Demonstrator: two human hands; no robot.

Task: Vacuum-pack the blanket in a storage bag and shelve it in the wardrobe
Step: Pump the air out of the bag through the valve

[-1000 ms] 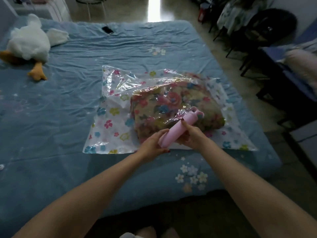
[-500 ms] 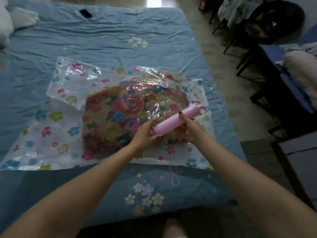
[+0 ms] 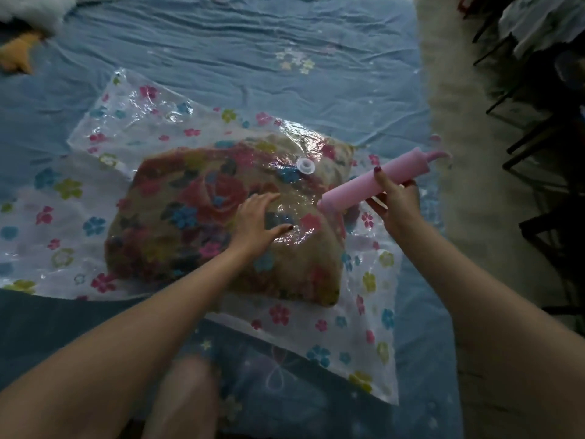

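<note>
A folded floral blanket (image 3: 190,217) lies inside a clear storage bag (image 3: 357,337) printed with small flowers, spread on the bed. A white round valve (image 3: 305,166) sits on top of the bag. My left hand (image 3: 256,223) presses flat on the bag over the blanket, fingers spread. My right hand (image 3: 395,204) grips a pink hand pump (image 3: 373,182), held tilted above the bag's right side, its lower end right of the valve and apart from it.
The blue bed sheet (image 3: 285,42) stretches beyond the bag. A white plush duck (image 3: 22,14) lies at the far left corner. A pale floor strip (image 3: 452,153) runs right of the bed, with dark chairs (image 3: 544,106) beyond. My knee (image 3: 183,394) shows at the bottom.
My left hand let go of the pump and now presses flat on the bagged blanket. The pump stays in my right hand, shifted right. My view has moved closer over the bag.
</note>
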